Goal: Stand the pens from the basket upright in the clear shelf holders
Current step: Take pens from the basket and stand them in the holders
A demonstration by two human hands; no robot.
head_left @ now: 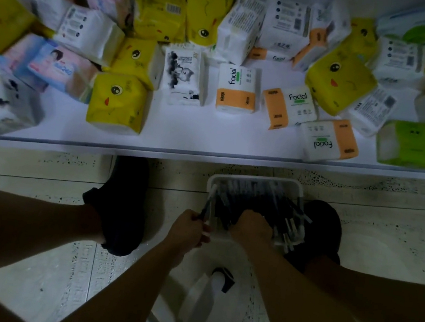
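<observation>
Two bare forearms (131, 281) reach down to a white basket (255, 179) on the tiled floor (36, 174). The left hand (189, 229) grips a few pens (263, 202) at the basket's left rim. The right hand (250, 231) curls into the heap inside, and I cannot tell whether it holds any. Beyond, tissue packs (116, 102) crowd a white shelf (210, 132).

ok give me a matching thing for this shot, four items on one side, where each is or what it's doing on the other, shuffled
1 left hand
2 right hand
3 basket
4 green tissue pack

A on the white shelf, right end
B on the floor below the shelf edge
C gripping a few pens at the basket's left rim
D down among the pens in the basket

Pairs: 1-C, 2-D, 3-B, 4-A
</observation>
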